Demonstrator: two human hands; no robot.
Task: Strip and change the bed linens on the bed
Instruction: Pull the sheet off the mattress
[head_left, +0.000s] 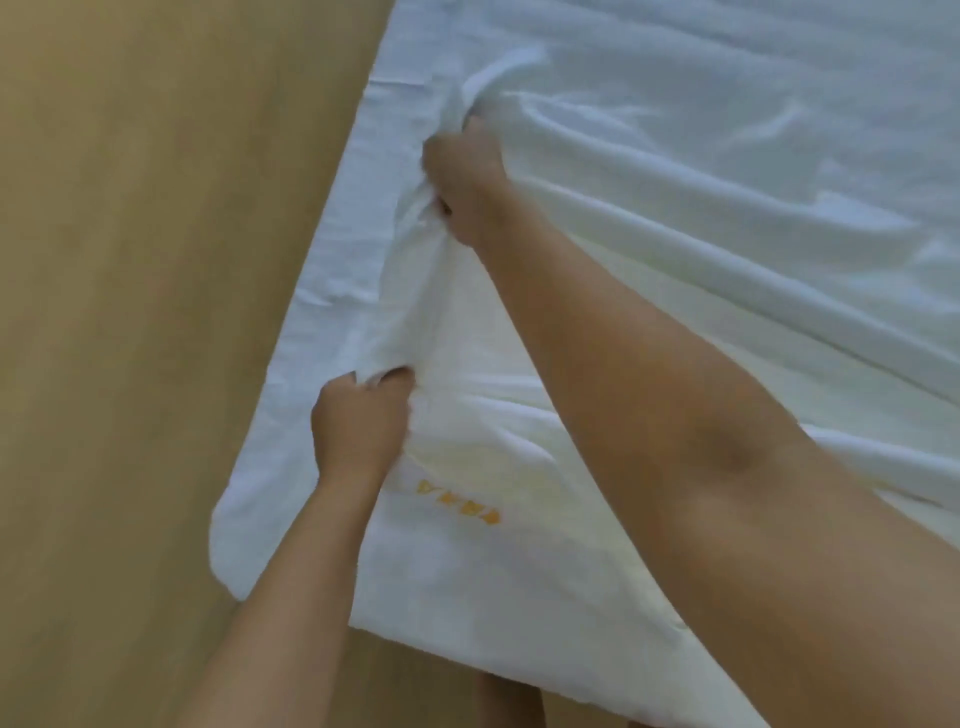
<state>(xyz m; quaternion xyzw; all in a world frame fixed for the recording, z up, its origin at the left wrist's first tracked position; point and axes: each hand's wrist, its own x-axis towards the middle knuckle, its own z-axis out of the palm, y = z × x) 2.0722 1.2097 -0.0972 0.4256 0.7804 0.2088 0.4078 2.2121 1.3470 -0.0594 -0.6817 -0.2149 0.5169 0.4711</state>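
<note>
Tan wooden floor (130, 312) fills the left side, next to the one bed (249, 519), whose white-covered corner points toward the camera. The left hand (358, 421) clamps a raised ridge of the single white sheet (675, 156) near the bed's left edge. Farther along that ridge the right hand (462, 176) grips it too, so the two hands are well apart. One row of orange marks (460, 501) lies just right of the left wrist. The right forearm covers part of the sheet.

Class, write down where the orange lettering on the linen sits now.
Head view, lower centre: the orange lettering lies on the white linen, just below the left hand, by its near corner.
</note>
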